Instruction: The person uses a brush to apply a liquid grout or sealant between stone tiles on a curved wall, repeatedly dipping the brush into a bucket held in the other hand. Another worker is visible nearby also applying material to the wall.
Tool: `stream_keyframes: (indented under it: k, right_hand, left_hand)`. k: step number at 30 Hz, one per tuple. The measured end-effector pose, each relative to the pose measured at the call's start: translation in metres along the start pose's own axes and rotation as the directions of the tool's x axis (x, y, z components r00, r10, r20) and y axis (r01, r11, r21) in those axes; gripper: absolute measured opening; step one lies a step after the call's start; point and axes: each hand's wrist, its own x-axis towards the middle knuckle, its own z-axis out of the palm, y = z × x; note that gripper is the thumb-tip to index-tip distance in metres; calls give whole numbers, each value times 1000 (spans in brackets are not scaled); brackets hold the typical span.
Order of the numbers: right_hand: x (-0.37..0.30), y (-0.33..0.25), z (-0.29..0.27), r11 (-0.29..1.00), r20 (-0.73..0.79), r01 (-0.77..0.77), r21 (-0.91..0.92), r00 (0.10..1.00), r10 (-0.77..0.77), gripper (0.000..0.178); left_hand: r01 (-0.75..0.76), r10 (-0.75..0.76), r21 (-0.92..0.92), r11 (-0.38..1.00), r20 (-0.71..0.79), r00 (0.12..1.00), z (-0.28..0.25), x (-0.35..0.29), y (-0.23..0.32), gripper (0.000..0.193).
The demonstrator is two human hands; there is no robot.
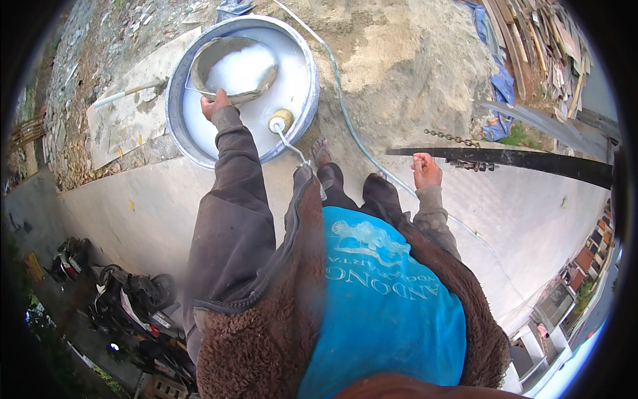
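Note:
My left hand [216, 104] is closed on the near rim of a grey bucket [262, 90] with white liquid in it. The bucket is tilted inside a large round blue-grey tub [308, 66], which holds more of the white liquid. Close to the tub's near right wall, a paint roller [282, 120] has its yellowish head over the liquid, and its bent metal handle reaches out toward my jacket. Off to the right, my right hand [426, 171] is raised with its fingers curled. No object shows in it, and a long black bar [512, 157] passes beside it.
A pale hose [345, 120] runs past the tub and by my feet. A chain [452, 137] hangs near the black bar. Wood planks [525, 46] and blue tarp [502, 83] lie far right. A pipe [126, 93] lies left of the tub; motorcycles [133, 296] stand lower left.

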Motion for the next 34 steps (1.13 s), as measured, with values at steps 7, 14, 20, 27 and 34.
stream_keyframes:
  k: [7,14,20,27,34]
  right_hand:
    - [1,-9,5,998,25,50,-38,998,-50,15]
    - [-1,-9,17,998,68,57,21,996,-59,16]
    - [-20,-60,1,973,-22,109,203,994,-107,18]
    - [-90,-268,-106,738,109,458,496,810,-576,29]
    - [-126,-246,-139,875,304,469,121,822,-482,69]
  left_hand:
    - [374,-340,-451,810,158,927,-66,-29,36,62]
    - [418,-253,-550,723,352,901,-116,-68,41,71]
    - [396,-123,-543,740,469,875,-140,-124,100,54]
    - [360,116,-415,836,773,624,-139,-221,131,50]
    - [-31,146,-148,989,877,458,-114,-316,67,75]
